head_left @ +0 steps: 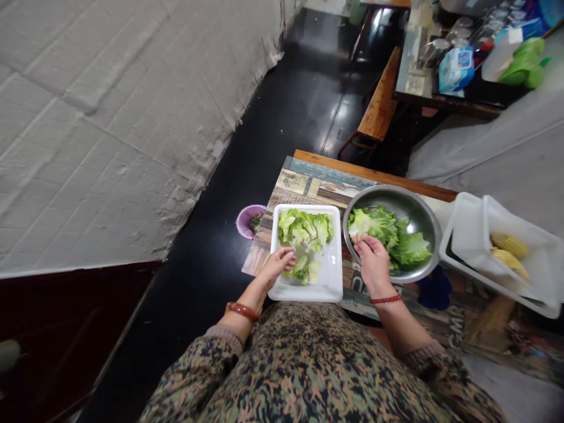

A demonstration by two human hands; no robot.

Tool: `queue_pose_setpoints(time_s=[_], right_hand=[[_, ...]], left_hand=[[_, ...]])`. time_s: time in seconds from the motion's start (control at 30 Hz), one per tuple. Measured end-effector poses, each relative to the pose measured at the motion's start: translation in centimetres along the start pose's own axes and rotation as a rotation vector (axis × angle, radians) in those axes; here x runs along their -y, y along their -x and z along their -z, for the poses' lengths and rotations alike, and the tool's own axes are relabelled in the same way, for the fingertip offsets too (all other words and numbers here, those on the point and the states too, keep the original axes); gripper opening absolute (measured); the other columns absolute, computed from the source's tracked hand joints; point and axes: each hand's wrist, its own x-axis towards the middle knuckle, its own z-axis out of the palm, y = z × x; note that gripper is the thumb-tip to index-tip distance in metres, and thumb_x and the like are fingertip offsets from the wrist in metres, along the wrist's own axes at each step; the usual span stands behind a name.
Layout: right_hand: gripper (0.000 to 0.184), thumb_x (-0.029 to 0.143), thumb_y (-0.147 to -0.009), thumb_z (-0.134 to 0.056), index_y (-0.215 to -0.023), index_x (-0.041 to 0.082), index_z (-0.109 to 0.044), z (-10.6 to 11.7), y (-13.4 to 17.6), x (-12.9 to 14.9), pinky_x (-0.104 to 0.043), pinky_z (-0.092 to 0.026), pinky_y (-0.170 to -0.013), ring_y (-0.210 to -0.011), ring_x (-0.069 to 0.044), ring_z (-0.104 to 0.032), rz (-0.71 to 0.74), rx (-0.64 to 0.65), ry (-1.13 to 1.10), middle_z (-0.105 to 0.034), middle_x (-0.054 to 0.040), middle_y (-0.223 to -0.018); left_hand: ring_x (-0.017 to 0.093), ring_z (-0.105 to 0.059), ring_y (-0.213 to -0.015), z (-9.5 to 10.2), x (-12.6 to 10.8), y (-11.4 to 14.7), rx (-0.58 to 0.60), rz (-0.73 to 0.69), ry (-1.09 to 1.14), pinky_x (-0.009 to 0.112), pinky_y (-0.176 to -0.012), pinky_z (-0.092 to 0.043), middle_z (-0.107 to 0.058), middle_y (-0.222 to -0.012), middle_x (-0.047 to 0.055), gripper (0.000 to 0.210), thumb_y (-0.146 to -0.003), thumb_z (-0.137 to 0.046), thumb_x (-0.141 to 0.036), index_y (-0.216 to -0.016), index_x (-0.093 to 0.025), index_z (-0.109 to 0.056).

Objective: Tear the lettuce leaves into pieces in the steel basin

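Observation:
A white tray (328, 282) holds torn pieces of green lettuce (304, 226), some heaped at its far end and some nearer its left side. My left hand (278, 264) hovers over the tray's left edge, fingers curled together beside the nearer pieces; whether anything is between them is hidden. To the right stands a steel bowl (423, 220) with larger lettuce leaves in it. At the bowl's left rim, my right hand (373, 261) pinches the pale end of a lettuce leaf (363, 223) between thumb and fingers.
White plastic bins (469, 229), with yellow items inside, stand right of the bowl. A dark blue cloth-like thing (435, 289) lies below it. A purple bucket (247, 220) is on the floor at left. Beyond are a wooden bench (381, 97) and a cluttered table (412, 76).

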Motion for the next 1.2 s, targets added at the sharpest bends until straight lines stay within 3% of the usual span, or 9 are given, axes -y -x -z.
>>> queue_pose_setpoints(time_s=[0.07, 0.17, 0.33, 0.53, 0.7, 0.9, 1.0, 1.1, 1.2], right_hand=[[0.031, 0.037, -0.07, -0.074, -0.094, 0.022, -0.062, 0.5, 0.1, -0.5, -0.032, -0.055, -0.078, -0.088, -0.017, -0.068, -0.026, -0.005, 0.008, -0.067, -0.0037, -0.102], [0.029, 0.039, -0.077, -0.068, -0.099, 0.02, -0.065, -0.8, 0.7, -1.9, -0.033, -0.056, -0.073, -0.087, -0.019, -0.068, -0.049, 0.202, 0.236, -0.07, -0.0067, -0.102], [0.028, 0.022, -0.089, -0.051, -0.111, 0.019, -0.067, -5.9, -0.9, -3.7, -0.041, -0.05, -0.094, -0.102, -0.024, -0.064, 0.41, 0.563, 0.838, -0.07, -0.0114, -0.11], [0.034, 0.012, -0.085, -0.056, -0.118, 0.016, -0.064, -9.7, -3.6, -4.5, -0.044, -0.044, -0.096, -0.106, -0.028, -0.059, 0.638, 0.554, 1.321, -0.068, -0.0169, -0.111], [0.028, 0.02, -0.091, -0.047, -0.107, 0.016, -0.07, -8.7, -3.6, -5.1, -0.041, -0.046, -0.092, -0.097, -0.025, -0.062, 0.487, 0.481, 1.04, -0.071, -0.0138, -0.103], [0.038, 0.051, -0.076, -0.069, -0.093, 0.017, -0.07, -6.0, -0.5, -3.4, -0.026, -0.043, -0.057, -0.064, -0.015, -0.058, -0.259, 0.497, 0.245, -0.074, -0.0066, -0.086], [0.041, 0.052, -0.068, -0.078, -0.09, 0.018, -0.071, -5.6, 1.5, -2.2, -0.025, -0.043, -0.058, -0.064, -0.013, -0.058, -0.412, 0.561, 0.056, -0.075, -0.0062, -0.087], [0.036, 0.049, -0.075, -0.073, -0.096, 0.019, -0.073, -5.9, 2.9, -1.2, -0.028, -0.047, -0.063, -0.07, -0.016, -0.062, -0.286, 0.588, 0.163, -0.075, -0.006, -0.088], [0.025, 0.037, -0.082, -0.067, -0.1, 0.022, -0.075, -6.1, 3.5, -0.5, -0.033, -0.051, -0.075, -0.085, -0.02, -0.065, 0.117, 0.595, 0.404, -0.075, -0.0065, -0.1]], left_hand=[[0.012, -0.065, -0.069, 0.2, 0.7, -0.4, -0.006, 0.018, -0.002, 0.022, -0.059, -0.046, -0.068, -0.087, 0.007, 0.039, -0.077, -0.076, -0.039, -0.105, -0.014, -0.063], [0.012, -0.066, -0.069, 0.1, 1.0, -0.7, 0.006, 0.02, 0.004, 0.022, -0.059, -0.046, -0.069, -0.086, 0.006, 0.037, -0.078, -0.076, -0.037, -0.104, -0.014, -0.063], [0.012, -0.066, -0.069, -0.6, 0.1, -0.1, 0.006, 0.014, 0.007, 0.023, -0.061, -0.047, -0.069, -0.086, 0.006, 0.032, -0.08, -0.073, -0.034, -0.104, -0.014, -0.063], [0.011, -0.066, -0.069, -1.1, -0.5, 0.4, 0.001, 0.01, 0.032, 0.022, -0.062, -0.047, -0.068, -0.086, 0.006, 0.028, -0.083, -0.07, -0.031, -0.103, -0.014, -0.063], [0.011, -0.065, -0.066, -0.9, -0.8, 0.2, -0.02, 0.006, 0.069, 0.022, -0.061, -0.046, -0.068, -0.083, 0.005, 0.026, -0.083, -0.071, -0.031, -0.101, -0.014, -0.063], [0.012, -0.065, -0.072, -1.4, -1.8, 0.3, 0.029, 0.001, 0.096, 0.023, -0.064, -0.046, -0.069, -0.09, 0.007, 0.032, -0.082, -0.071, -0.035, -0.105, -0.015, -0.064], [0.013, -0.065, -0.079, -2.0, -2.7, 0.5, 0.11, -0.031, 0.12, 0.024, -0.069, -0.045, -0.069, -0.098, 0.007, 0.04, -0.075, -0.078, -0.038, -0.106, -0.017, -0.064], [0.013, -0.064, -0.081, -2.5, -3.5, 0.8, 0.169, -0.075, 0.185, 0.022, -0.065, -0.042, -0.068, -0.096, 0.005, 0.041, -0.068, -0.084, -0.04, -0.095, -0.017, -0.064], [0.012, -0.062, -0.074, -2.6, -3.9, 1.0, 0.129, -0.065, 0.268, 0.021, -0.059, -0.038, -0.064, -0.083, 0.001, 0.041, -0.062, -0.088, -0.039, -0.085, -0.016, -0.062]])
